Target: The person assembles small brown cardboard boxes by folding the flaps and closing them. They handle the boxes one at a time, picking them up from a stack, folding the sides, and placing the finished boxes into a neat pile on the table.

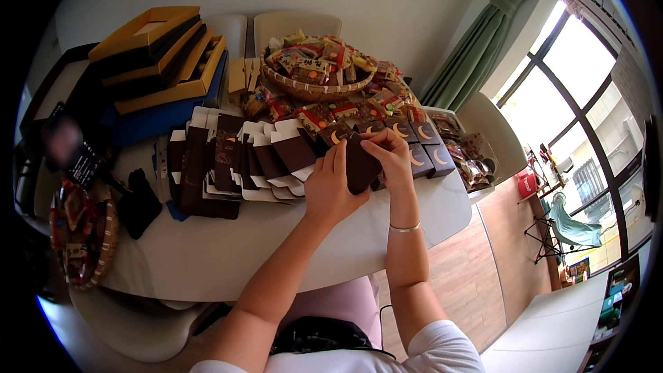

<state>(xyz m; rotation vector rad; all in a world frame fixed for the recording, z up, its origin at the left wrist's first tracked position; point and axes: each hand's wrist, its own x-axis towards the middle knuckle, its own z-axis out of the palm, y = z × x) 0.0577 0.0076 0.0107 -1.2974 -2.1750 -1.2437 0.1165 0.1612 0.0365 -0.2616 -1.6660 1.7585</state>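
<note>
Between my two hands is a small dark brown cardboard box (362, 167), held above the table's near side. My left hand (331, 190) grips its left side, with the thumb under the lower edge and the fingers at the top. The fingertips of my right hand (390, 155) pinch its upper right edge; a thin bracelet circles that wrist. Just beyond and to the right stand several dark boxes with a crescent moon (420, 159) on top, set in rows. To my left, flat unfolded brown cartons (259, 162) with white insides lie overlapping.
A woven basket (304, 90) heaped with wrapped snacks stands at the back, more packets around it. Yellow-and-black trays (148, 34) are stacked back left. A smaller basket (107, 242), a black pouch (140, 204) and a phone-like screen (86, 166) are at left. A clear tray (483, 166) sits right.
</note>
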